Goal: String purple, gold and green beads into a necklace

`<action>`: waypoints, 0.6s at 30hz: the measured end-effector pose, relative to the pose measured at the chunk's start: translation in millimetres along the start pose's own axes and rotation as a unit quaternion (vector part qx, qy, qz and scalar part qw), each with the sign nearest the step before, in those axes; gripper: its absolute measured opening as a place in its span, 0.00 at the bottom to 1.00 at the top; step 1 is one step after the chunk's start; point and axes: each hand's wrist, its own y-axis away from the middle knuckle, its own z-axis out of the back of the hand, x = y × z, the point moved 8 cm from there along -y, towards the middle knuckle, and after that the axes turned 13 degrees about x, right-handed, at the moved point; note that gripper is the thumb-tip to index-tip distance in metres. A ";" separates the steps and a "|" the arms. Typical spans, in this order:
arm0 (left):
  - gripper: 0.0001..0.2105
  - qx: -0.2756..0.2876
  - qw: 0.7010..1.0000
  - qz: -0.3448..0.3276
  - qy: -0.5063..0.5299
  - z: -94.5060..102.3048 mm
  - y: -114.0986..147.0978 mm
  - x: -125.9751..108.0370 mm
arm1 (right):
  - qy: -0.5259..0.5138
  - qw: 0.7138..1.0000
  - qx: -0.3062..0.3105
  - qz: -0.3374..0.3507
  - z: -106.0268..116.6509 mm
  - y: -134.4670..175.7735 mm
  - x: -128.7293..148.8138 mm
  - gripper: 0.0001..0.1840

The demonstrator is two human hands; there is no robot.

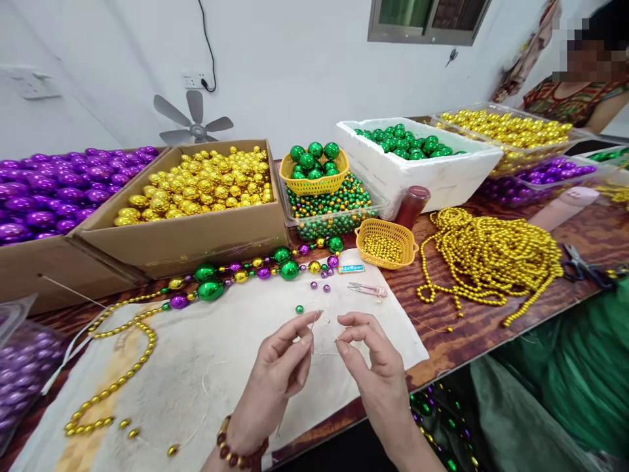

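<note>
Over the white cloth (236, 367), my left hand (285, 357) is closed, thumb against fingers, on a thin pale string. My right hand (371, 360) faces it with thumb and fingertips pinched together; what lies between them is too small to make out. Beyond the fingertips are loose purple beads (327, 288), a green bead (299, 309) and small pink-handled thread snips (367, 289). A strand of gold beads (147, 341) curves over the left of the cloth and joins larger green, purple and gold beads (210, 289) along the boxes.
Cardboard boxes of purple balls (69, 190) and gold balls (206, 177) stand at the back left. Behind the cloth are a yellow basket of gold beads (386, 249) and a white foam box (417, 170). Gold bead strands (496, 255) and scissors (582, 265) lie right, near another person.
</note>
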 end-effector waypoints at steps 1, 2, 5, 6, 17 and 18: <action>0.17 0.003 1.000 0.004 0.022 -5.0 4.0 2.3 | 0.001 1.000 -0.001 0.004 -2.1 -0.8 2.2 0.05; 0.17 0.007 0.999 0.007 0.040 -8.6 7.2 4.2 | -0.001 1.000 -0.002 0.004 -4.2 -1.2 2.9 0.05; 0.17 0.010 0.997 0.011 0.077 -12.6 14.0 7.8 | -0.031 1.000 -0.001 -0.003 -10.3 -0.9 1.9 0.05; 0.16 0.008 0.996 0.009 0.083 -12.5 15.7 8.0 | -0.044 0.999 0.001 -0.006 -12.3 -0.7 1.9 0.05; 0.16 -0.014 0.997 -0.003 0.071 -9.3 26.3 14.6 | -0.038 0.999 0.022 -0.014 -22.1 0.3 12.7 0.06; 0.17 -0.019 0.997 0.000 0.069 -8.6 27.2 16.0 | -0.029 0.999 0.019 -0.006 -21.8 0.2 14.5 0.06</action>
